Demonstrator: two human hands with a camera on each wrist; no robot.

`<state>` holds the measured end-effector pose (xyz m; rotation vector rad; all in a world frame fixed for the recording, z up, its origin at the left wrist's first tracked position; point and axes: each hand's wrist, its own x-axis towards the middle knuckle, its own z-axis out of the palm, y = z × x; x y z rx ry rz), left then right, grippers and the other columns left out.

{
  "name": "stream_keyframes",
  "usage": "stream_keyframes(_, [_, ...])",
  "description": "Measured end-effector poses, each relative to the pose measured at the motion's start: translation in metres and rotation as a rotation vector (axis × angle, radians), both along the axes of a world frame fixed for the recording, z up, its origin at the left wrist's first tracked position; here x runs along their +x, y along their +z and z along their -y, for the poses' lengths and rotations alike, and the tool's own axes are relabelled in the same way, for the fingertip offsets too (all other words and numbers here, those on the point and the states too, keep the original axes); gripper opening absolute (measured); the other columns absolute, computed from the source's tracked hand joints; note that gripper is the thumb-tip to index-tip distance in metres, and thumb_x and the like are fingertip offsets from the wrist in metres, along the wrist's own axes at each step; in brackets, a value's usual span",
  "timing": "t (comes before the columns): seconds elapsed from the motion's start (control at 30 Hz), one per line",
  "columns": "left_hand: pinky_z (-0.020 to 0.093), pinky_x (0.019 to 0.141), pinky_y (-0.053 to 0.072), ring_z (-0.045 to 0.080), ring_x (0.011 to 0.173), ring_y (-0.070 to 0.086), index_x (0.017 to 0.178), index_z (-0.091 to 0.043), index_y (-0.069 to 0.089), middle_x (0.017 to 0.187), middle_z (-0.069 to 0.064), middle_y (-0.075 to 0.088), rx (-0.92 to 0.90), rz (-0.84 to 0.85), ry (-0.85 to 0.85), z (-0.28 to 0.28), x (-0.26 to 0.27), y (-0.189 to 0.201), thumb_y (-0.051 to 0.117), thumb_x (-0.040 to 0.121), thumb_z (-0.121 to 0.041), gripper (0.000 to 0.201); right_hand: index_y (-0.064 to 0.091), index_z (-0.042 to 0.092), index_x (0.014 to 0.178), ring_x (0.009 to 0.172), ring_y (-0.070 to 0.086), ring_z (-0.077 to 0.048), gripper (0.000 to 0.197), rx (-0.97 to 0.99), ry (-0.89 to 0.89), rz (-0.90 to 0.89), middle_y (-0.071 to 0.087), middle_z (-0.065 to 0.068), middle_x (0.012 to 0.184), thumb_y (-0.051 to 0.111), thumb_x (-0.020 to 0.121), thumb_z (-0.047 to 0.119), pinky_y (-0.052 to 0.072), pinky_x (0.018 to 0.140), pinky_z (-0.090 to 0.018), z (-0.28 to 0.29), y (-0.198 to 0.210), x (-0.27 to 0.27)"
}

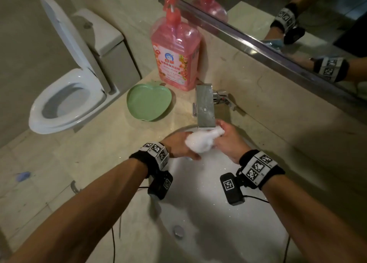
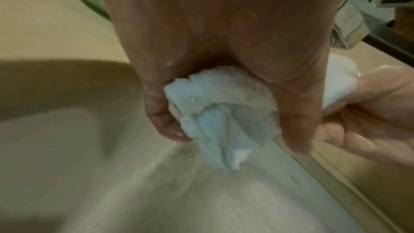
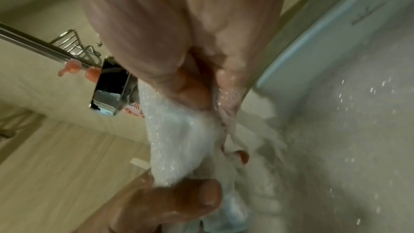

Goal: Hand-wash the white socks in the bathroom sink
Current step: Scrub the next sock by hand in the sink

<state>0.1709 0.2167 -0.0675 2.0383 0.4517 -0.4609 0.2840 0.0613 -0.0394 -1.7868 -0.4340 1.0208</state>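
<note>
Both forearms reach in from the near edge over the white sink (image 1: pixel 198 207), wrist bands with coded tags on each. Sink drain plug (image 1: pixel 178 231) sits near, basin wet and speckled with droplets. Over the far half of the basin, just under the faucet (image 1: pixel 205 105), the left hand (image 1: pixel 178 146) and right hand (image 1: pixel 230 141) meet on one soapy white sock (image 1: pixel 200 141). Left grip: fingers and thumb curled round the bunched sock (image 2: pixel 215 111), sock end hanging down below the palm. Right grip: fingers pinching the other end of the sock (image 3: pixel 179 135), foam on the fabric. Sock stretched between the two hands, off the basin floor. A second sock cannot be made out. On the worktop (image 1: pixel 99 143) beyond, left of the faucet: green apple-shaped dish (image 1: pixel 148 102), then pink pump bottle (image 1: pixel 175 52) against the wall. Mirror (image 1: pixel 297 14) at far right, toilet (image 1: pixel 67 95) with raised lid far left.
</note>
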Motion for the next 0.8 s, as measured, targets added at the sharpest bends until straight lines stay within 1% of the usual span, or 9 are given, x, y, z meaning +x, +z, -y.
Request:
stream_keyframes(0.1, [0.029, 0.087, 0.050, 0.015, 0.100, 0.064, 0.121, -0.022, 0.064, 0.114, -0.001, 0.069, 0.198, 0.127, -0.039, 0.009, 0.007, -0.002, 0.083, 0.069, -0.037, 0.057, 0.058, 0.017, 0.092, 0.094, 0.064, -0.027, 0.039, -0.065, 0.093, 0.003, 0.066, -0.012, 0.105, 0.063, 0.078, -0.018, 0.063, 0.069, -0.034, 0.015, 0.003, 0.014])
stream_keyframes(0.17, [0.026, 0.085, 0.050, 0.010, 0.098, 0.063, 0.126, -0.024, 0.062, 0.119, -0.001, 0.068, 0.273, 0.223, -0.047, 0.013, 0.012, 0.002, 0.071, 0.074, -0.050, 0.058, 0.052, 0.017, 0.093, 0.105, 0.064, -0.030, 0.042, -0.084, 0.138, -0.180, 0.059, -0.014, 0.121, 0.070, 0.076, -0.017, 0.061, 0.086, -0.049, 0.021, 0.002, 0.021])
stream_keyframes(0.2, [0.030, 0.085, 0.052, 0.017, 0.100, 0.065, 0.129, -0.025, 0.059, 0.121, 0.002, 0.066, 0.358, 0.201, -0.063, 0.014, 0.015, 0.005, 0.065, 0.076, -0.053, 0.060, 0.050, 0.016, 0.095, 0.110, 0.063, -0.034, 0.044, -0.090, 0.154, -0.280, 0.056, -0.013, 0.127, 0.074, 0.075, -0.014, 0.057, 0.091, -0.054, 0.023, 0.001, 0.024])
stream_keyframes(0.27, [0.039, 0.083, 0.054, 0.030, 0.101, 0.064, 0.130, -0.023, 0.057, 0.118, 0.007, 0.062, 0.578, 0.103, -0.095, 0.012, 0.021, 0.009, 0.064, 0.081, -0.046, 0.054, 0.048, 0.015, 0.100, 0.111, 0.065, -0.036, 0.048, -0.134, 0.160, -0.344, 0.056, -0.010, 0.128, 0.084, 0.073, -0.002, 0.059, 0.088, -0.055, 0.021, -0.004, 0.026])
stream_keyframes(0.37, [0.036, 0.072, 0.054, 0.032, 0.093, 0.066, 0.121, -0.021, 0.062, 0.113, 0.008, 0.063, 0.741, 0.103, -0.196, 0.017, 0.025, 0.017, 0.067, 0.081, -0.038, 0.044, 0.051, 0.018, 0.122, 0.103, 0.066, -0.027, 0.072, -0.287, 0.211, -0.152, 0.056, -0.004, 0.124, 0.094, 0.064, 0.019, 0.063, 0.070, -0.039, 0.009, -0.011, 0.022])
stream_keyframes(0.47, [0.031, 0.064, 0.044, 0.033, 0.086, 0.068, 0.103, -0.016, 0.067, 0.105, 0.011, 0.068, 0.775, 0.112, -0.244, 0.024, 0.031, 0.021, 0.066, 0.082, -0.030, 0.025, 0.066, 0.017, 0.108, 0.077, 0.069, -0.014, 0.060, -0.343, 0.349, 0.112, 0.070, 0.001, 0.096, 0.095, 0.057, 0.033, 0.058, 0.052, -0.028, -0.004, -0.018, 0.014])
stream_keyframes(0.53, [0.031, 0.071, 0.050, 0.029, 0.094, 0.068, 0.110, -0.018, 0.066, 0.112, 0.006, 0.069, 0.771, 0.036, -0.253, 0.027, 0.035, 0.020, 0.058, 0.090, -0.027, 0.023, 0.071, 0.023, 0.104, 0.072, 0.068, -0.009, 0.053, -0.382, 0.460, 0.314, 0.070, 0.008, 0.086, 0.091, 0.058, 0.039, 0.056, 0.056, -0.028, -0.010, -0.022, 0.010])
stream_keyframes(0.6, [0.034, 0.085, 0.055, 0.027, 0.105, 0.066, 0.126, -0.021, 0.060, 0.121, 0.005, 0.067, 0.784, 0.006, -0.264, 0.029, 0.039, 0.016, 0.049, 0.098, -0.028, 0.031, 0.067, 0.029, 0.114, 0.086, 0.065, -0.013, 0.056, -0.449, 0.551, 0.516, 0.065, 0.009, 0.096, 0.086, 0.065, 0.045, 0.053, 0.072, -0.028, -0.015, -0.026, 0.009])
stream_keyframes(0.8, [0.035, 0.093, 0.054, 0.028, 0.104, 0.064, 0.122, -0.019, 0.062, 0.117, 0.005, 0.068, 0.707, -0.067, -0.256, 0.030, 0.049, 0.013, 0.049, 0.092, -0.032, 0.035, 0.066, 0.021, 0.099, 0.071, 0.063, -0.018, 0.017, -0.411, 0.627, 0.864, 0.058, 0.005, 0.078, 0.060, 0.093, 0.036, 0.040, 0.063, -0.023, -0.015, -0.035, 0.010])
